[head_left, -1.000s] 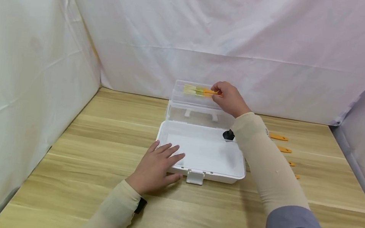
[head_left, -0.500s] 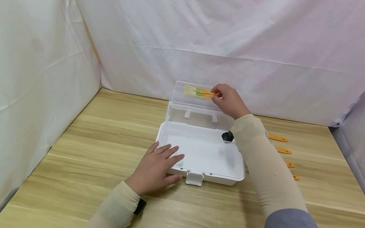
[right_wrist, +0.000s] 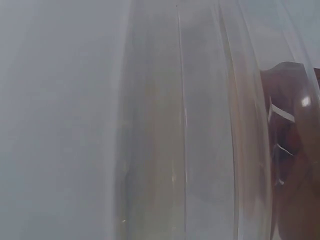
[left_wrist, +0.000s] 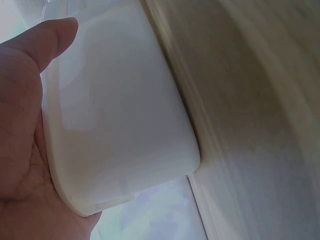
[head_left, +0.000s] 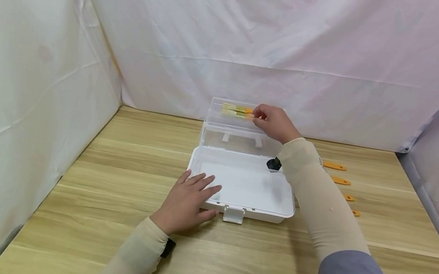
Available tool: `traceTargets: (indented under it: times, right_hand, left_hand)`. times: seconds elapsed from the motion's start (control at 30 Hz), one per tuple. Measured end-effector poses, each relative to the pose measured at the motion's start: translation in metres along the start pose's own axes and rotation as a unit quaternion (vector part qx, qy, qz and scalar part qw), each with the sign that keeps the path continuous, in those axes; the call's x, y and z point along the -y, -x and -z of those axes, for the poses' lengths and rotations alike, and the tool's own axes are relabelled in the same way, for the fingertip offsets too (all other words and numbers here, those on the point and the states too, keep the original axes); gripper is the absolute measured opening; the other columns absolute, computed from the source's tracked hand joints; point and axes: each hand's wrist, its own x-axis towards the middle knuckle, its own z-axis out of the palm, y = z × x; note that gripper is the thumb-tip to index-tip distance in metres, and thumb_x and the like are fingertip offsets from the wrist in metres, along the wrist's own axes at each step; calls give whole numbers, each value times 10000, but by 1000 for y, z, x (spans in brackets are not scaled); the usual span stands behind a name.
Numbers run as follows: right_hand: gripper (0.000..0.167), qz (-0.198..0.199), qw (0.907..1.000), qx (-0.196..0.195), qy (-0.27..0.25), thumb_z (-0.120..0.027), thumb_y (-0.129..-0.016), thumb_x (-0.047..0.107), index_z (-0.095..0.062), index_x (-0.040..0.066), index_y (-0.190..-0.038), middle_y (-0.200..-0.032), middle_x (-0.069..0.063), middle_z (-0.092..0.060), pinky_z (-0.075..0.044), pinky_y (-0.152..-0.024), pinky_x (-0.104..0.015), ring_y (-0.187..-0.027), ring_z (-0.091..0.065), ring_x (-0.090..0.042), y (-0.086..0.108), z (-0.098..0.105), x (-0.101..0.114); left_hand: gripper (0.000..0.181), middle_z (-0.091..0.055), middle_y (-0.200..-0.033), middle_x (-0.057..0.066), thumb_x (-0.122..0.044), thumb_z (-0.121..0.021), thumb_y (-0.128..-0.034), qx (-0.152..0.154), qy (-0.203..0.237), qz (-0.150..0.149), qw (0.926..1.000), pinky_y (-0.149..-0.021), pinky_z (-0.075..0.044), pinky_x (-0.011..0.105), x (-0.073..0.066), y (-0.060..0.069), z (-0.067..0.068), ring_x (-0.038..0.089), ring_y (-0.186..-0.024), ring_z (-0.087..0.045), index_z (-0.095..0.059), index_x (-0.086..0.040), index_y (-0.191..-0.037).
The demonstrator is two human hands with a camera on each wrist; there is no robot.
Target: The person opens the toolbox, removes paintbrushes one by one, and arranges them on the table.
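Note:
A white plastic case (head_left: 251, 192) lies open on the wooden table, its clear upper trays (head_left: 222, 118) raised at the back. My left hand (head_left: 186, 202) rests on the case's front left corner with fingers spread; the left wrist view shows its thumb along the white case wall (left_wrist: 115, 110). At the far tray, my right hand (head_left: 274, 122) pinches the orange handle of a paintbrush (head_left: 234, 113) with pale bristles. Another paintbrush (head_left: 235, 108) lies just behind it. In the right wrist view, clear plastic (right_wrist: 205, 125) covers much of the scene, with the fingers blurred behind it.
Several orange handles (head_left: 340, 180) lie on the table to the right, partly hidden by my right forearm. A clear latch (head_left: 233, 214) hangs from the case's front edge. White cloth (head_left: 174, 34) hangs behind the table and at both sides.
My right hand has lowered slightly toward the front, and the paintbrush it holds has come down with it, now a little apart from the one behind. My left hand stays put.

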Motion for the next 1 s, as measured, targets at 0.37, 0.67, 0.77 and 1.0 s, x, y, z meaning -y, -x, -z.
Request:
traceTargets:
  times: [0.37,0.67,0.77,1.0]
  right_hand:
    - [179,94,9999,-21,-93,-609,-964,126,-620,78,-1136,-1148,-80,-595,-476,-899,-410,-994,-523,-266,0,1,0]
    - [155,36,10000,-7,-67,-614,-978,166,-617,104,-1121,-1089,-74,-619,-473,-793,-377,-921,-526,-260,1,1,1]
    - [149,110,9999,-38,-50,-624,-974,158,-620,97,-1109,-1093,-76,-625,-477,-810,-380,-925,-532,-258,1,1,1]
    - [155,219,9997,-81,-103,-624,-977,149,-605,94,-1121,-1109,-75,-614,-479,-847,-399,-944,-532,-258,-1,1,-1]
  left_hand:
    - [575,-559,-1418,83,-484,-717,-864,-36,95,-2,9999,-1146,-230,558,-1,-1,1,309,-1322,-491,-631,-184,-1348]
    - [579,-555,-1423,73,-502,-706,-869,-36,32,-11,10000,-1151,-222,550,0,-1,0,299,-1326,-488,-627,-194,-1354]
    - [580,-556,-1423,72,-504,-706,-869,-30,33,-3,10000,-1151,-222,550,0,-1,1,299,-1327,-487,-627,-195,-1353]
    - [574,-554,-1425,75,-486,-709,-872,-24,56,-3,10000,-1149,-226,551,1,-1,2,301,-1328,-485,-625,-188,-1356]
